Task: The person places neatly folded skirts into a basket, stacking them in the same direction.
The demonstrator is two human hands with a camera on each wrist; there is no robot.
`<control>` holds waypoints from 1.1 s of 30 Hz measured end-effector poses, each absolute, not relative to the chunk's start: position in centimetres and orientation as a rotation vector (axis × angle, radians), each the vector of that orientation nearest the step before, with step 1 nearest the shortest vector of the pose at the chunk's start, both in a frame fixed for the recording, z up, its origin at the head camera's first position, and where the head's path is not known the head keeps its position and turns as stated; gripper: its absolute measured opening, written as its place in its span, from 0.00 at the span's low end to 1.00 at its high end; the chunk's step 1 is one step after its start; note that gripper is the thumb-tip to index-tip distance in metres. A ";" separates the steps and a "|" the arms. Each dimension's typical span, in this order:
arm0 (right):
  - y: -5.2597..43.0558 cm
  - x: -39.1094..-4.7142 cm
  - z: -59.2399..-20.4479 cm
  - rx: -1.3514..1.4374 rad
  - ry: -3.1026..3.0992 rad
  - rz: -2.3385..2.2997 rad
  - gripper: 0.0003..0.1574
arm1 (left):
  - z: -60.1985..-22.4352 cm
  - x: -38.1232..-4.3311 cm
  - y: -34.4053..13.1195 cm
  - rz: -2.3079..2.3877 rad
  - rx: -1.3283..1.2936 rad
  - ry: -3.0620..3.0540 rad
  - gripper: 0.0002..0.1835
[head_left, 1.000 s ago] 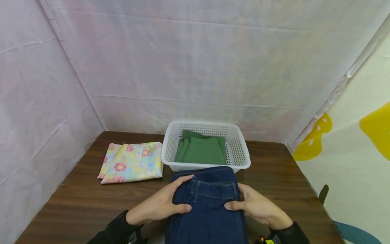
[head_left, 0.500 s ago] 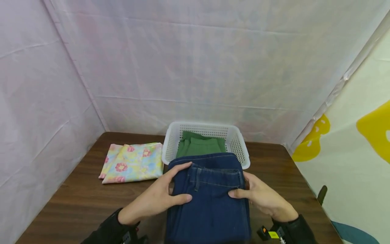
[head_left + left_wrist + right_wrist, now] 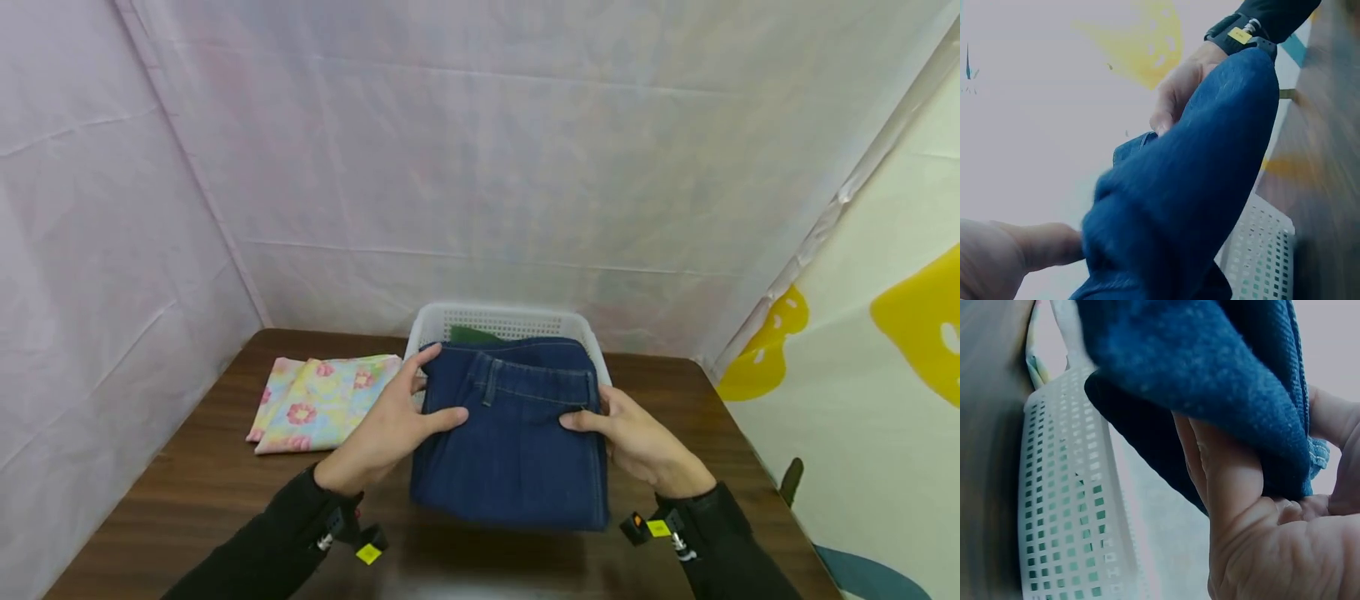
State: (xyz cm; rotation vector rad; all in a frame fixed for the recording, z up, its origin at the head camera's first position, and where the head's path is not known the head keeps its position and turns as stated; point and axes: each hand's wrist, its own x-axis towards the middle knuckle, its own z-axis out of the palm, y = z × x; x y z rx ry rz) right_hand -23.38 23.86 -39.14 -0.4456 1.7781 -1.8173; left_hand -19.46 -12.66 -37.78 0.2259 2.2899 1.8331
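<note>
Folded jeans held up over the basket: carrying seems the step in hand.
The left hand and right hand grip the jeans' side edges, thumbs on top. A level lowering inside the rim, onto the green cloth, looks called for. The floral cloth crowds the left; the table offers more room right; the sheet bounds the far side.

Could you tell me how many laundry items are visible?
3: jeans held above the table; floral cloth on it; green cloth in the basket. More may be hidden.
</note>
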 end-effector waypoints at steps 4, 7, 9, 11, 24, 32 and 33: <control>23.5 -24.4 -38.5 -0.408 1.823 -1.828 0.47 | -37.6 -20.7 -12.5 1.939 0.134 2.220 0.59; 23.3 -25.2 -38.1 -0.394 1.854 -1.826 0.49 | -37.5 -21.7 -12.7 1.974 0.116 2.174 0.59; 23.2 -25.9 -37.7 -0.382 1.871 -1.825 0.51 | -37.4 -22.5 -12.9 1.981 0.120 2.141 0.54; 22.9 -26.7 -37.5 -0.365 1.878 -1.826 0.53 | -37.2 -23.4 -13.2 1.984 0.124 2.095 0.52; 21.3 -31.5 -36.4 -0.369 1.877 -1.815 0.52 | -35.7 -28.9 -13.9 1.865 0.102 1.988 0.51; 20.6 -32.9 -36.1 -0.332 1.878 -1.822 0.54 | -36.1 -30.6 -13.9 1.833 0.135 1.894 0.53; 20.6 -33.0 -36.1 -0.325 1.884 -1.816 0.53 | -36.2 -30.7 -13.9 1.839 0.143 1.886 0.51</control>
